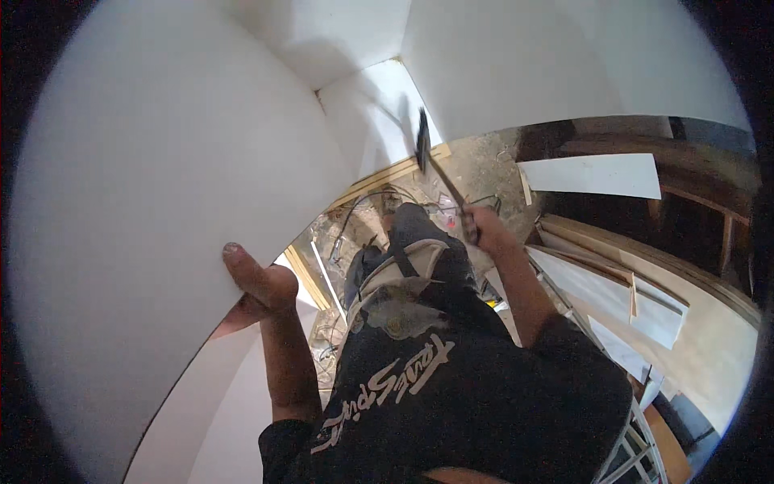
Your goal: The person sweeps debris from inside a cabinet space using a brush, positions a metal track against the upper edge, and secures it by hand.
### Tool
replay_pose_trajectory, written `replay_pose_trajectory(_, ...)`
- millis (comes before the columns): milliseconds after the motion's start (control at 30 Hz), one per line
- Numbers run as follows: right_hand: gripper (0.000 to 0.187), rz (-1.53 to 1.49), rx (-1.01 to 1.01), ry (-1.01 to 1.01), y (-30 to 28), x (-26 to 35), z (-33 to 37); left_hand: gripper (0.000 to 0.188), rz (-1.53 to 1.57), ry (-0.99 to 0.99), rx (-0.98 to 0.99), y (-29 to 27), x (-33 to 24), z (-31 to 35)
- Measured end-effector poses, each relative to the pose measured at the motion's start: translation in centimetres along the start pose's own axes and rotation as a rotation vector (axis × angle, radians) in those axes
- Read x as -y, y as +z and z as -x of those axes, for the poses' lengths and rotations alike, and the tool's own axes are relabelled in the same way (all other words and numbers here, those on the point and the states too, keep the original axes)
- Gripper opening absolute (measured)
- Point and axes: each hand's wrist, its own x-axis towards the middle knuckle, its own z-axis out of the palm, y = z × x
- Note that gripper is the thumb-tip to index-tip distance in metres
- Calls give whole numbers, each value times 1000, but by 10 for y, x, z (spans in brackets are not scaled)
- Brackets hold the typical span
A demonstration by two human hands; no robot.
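My left hand (pixel 264 284) grips the edge of a large white panel (pixel 153 185) that fills the left side. Its thumb lies on the panel's face and the fingers are mostly hidden behind the edge. A hammer (pixel 446 181) is in my right hand (pixel 488 229), the fingers closed round the lower end of its handle. The dark hammer head points up and away, in front of a bright white surface in the far corner. I cannot tell whether the head touches that surface.
Yellowish timber strips (pixel 385 174) run along the panel's far edge. Dark cables (pixel 347 226) and debris lie on the dirty floor below. White board offcuts (pixel 597 175) and long boards (pixel 661 278) are at the right, with a metal ladder-like frame (pixel 637 444) at the lower right.
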Motion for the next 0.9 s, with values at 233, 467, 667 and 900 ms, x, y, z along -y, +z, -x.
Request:
replay_pose_trajectory(233, 20, -102, 77, -233, 103, 142, -123, 82, -720, 414, 126, -5, 1, 10)
replay_pose_trajectory(467, 24, 2088, -400, -729, 106, 95, -222, 80, -1149, 676, -32, -1, -26, -2)
replay_pose_trajectory(667, 28, 1399, -714, -531, 114, 76, -176, 82, -1236, 692, -65, -21, -25, 1)
replay_pose_trajectory(900, 26, 1532, -748, -619, 107, 142, -194, 73, -1333, 652, 44, -49, 5, 26)
